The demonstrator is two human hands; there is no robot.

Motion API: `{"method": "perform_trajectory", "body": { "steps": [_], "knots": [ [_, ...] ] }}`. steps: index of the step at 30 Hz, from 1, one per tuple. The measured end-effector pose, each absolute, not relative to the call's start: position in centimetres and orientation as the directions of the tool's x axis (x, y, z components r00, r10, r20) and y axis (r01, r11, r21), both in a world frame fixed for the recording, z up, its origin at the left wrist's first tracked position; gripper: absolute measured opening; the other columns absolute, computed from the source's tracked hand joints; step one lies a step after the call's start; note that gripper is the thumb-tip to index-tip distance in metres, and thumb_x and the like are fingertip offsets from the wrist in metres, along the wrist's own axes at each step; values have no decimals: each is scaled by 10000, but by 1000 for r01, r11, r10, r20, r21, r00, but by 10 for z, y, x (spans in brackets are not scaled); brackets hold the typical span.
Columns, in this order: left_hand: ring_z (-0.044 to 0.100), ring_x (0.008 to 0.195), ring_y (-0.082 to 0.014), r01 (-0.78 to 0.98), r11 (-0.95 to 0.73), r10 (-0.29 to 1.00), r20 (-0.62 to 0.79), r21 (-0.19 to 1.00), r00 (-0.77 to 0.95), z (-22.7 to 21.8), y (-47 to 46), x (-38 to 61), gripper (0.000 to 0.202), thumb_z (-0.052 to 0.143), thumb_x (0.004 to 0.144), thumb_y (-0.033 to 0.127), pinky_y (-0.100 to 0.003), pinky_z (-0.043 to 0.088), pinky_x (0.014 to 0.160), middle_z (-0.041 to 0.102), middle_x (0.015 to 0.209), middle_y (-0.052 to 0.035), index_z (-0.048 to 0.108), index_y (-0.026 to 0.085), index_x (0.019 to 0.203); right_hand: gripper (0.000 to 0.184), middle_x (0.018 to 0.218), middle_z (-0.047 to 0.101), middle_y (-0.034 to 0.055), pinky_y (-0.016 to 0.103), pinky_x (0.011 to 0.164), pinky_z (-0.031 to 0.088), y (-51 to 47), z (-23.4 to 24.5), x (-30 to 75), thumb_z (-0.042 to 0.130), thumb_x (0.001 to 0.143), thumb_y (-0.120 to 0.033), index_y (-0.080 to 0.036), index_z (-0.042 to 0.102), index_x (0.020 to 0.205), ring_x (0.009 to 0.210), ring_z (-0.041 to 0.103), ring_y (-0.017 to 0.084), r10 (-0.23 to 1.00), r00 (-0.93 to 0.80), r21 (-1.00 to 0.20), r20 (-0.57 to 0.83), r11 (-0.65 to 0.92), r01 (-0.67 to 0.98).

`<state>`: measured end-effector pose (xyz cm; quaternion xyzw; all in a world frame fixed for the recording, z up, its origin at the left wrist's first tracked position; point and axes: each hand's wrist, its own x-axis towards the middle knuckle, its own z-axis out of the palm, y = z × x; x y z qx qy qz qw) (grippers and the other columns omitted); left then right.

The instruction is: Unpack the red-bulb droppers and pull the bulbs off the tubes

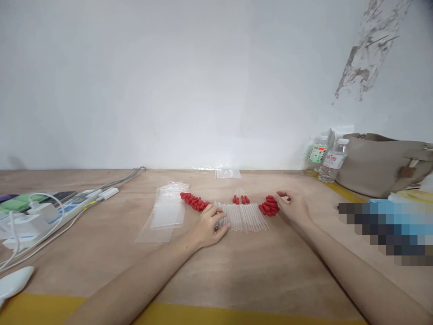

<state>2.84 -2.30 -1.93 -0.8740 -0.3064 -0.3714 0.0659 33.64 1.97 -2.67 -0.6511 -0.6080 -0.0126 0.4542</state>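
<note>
A row of thin clear tubes (245,217) lies side by side on the wooden table. My left hand (210,225) rests over the row's left end, fingers bent and thumb apart from them. Red rubber bulbs (193,201) lie in a pile just beyond that hand. A second group of red bulbs (269,206) sits at the row's right end. My right hand (293,205) is at its edge, fingertips pinched against a bulb, which they partly hide. Behind the row, several droppers (241,198) with red bulbs fitted lie with their tubes pointing to the wall.
Clear plastic bags (167,210) are stacked left of the bulbs. A power strip (61,212) with chargers and cables runs along the left side. Two bottles (333,160) and a beige handbag (379,162) stand at the back right. A white object (15,282) lies front left.
</note>
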Motion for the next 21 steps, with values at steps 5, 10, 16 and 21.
{"method": "perform_trajectory", "body": {
  "steps": [5,10,16,21],
  "knots": [
    [484,863,-184,593,-802,478,679,77,558,-14,-30,24,221,509,789,289,-370,414,778,545,939,-79,589,172,958,346,793,629,79,295,612,370,14,-23,338,433,738,-434,-162,636,804,657,505,179,709,332,-582,623,137,801],
    [491,881,-186,584,-807,486,662,88,570,-12,-34,18,193,472,812,246,-369,417,781,554,922,-79,586,166,945,287,797,616,78,334,709,307,0,-5,316,415,772,-365,-176,632,776,781,506,205,625,221,-390,748,144,910],
    [492,930,-186,564,-822,467,663,81,585,-12,-34,16,192,476,807,224,-368,413,827,562,928,-75,577,166,960,243,812,633,128,405,726,236,9,18,257,440,767,-255,-184,656,682,857,495,255,897,-16,-86,441,60,995],
    [500,918,-192,560,-824,460,675,82,577,-13,-33,16,201,468,806,223,-379,419,813,563,921,-82,574,169,968,131,641,610,119,394,677,272,58,22,235,575,648,-255,-177,641,565,749,546,258,968,105,-130,230,-77,989]
  ]
}}
